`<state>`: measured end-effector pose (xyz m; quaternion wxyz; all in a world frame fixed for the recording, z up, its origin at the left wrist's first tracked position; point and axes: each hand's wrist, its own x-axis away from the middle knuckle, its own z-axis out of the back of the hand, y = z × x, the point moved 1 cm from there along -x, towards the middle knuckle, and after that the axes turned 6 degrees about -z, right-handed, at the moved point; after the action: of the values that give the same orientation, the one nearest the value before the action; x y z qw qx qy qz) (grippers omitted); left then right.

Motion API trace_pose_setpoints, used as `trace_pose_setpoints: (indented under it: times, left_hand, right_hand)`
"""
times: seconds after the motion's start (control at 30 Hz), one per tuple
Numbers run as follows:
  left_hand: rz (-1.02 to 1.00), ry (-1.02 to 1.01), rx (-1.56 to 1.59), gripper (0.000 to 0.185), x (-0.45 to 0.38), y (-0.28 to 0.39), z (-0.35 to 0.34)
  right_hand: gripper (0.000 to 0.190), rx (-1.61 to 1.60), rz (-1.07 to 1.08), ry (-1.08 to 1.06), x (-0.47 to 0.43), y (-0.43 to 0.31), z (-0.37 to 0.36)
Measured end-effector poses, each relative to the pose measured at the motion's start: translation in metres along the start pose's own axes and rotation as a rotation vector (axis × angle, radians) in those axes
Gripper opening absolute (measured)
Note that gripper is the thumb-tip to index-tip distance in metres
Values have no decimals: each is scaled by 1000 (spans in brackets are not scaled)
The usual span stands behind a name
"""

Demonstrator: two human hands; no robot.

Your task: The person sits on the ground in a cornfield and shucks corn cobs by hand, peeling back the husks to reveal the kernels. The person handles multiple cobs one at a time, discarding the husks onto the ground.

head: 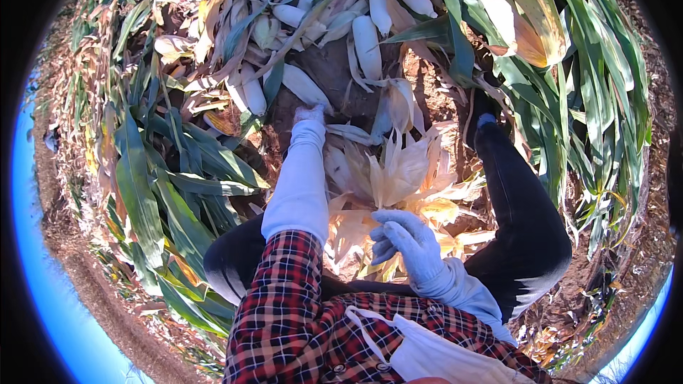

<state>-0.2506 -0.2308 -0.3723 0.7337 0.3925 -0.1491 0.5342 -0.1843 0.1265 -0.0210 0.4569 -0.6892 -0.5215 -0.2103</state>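
My left hand [311, 114], in a pale glove, reaches forward to the near end of a white corn ear [301, 83]; the fingers blur, so whether they grip it cannot be told. Close to my body, my right hand [403, 240], in a white glove, has bent fingers and no object visible in it. Dry corn husks [397, 170] lie in a heap between my legs. Ahead, several pale corn ears [367, 48] rest among husks and leaves. A partly husked yellow ear [219, 123] lies to the left.
Green corn stalks and leaves [197, 181] are piled on the left, with more long corn leaves [597, 85] on the right. My bent legs in dark trousers [515, 208] frame the husk heap. A white face mask [443, 352] hangs at my chest. Dry soil shows between the plants.
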Motion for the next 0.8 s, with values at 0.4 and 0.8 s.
trace_pose_setpoints:
  times: [0.4, 0.8]
  left_hand:
    - [12, 0, 118, 67, 13, 52, -10]
    - [-77, -524, 1253, 49, 267, 61, -13]
  right_hand:
    - [38, -31, -54, 42, -8, -2, 5]
    - [39, 22, 272, 16, 9, 0, 14]
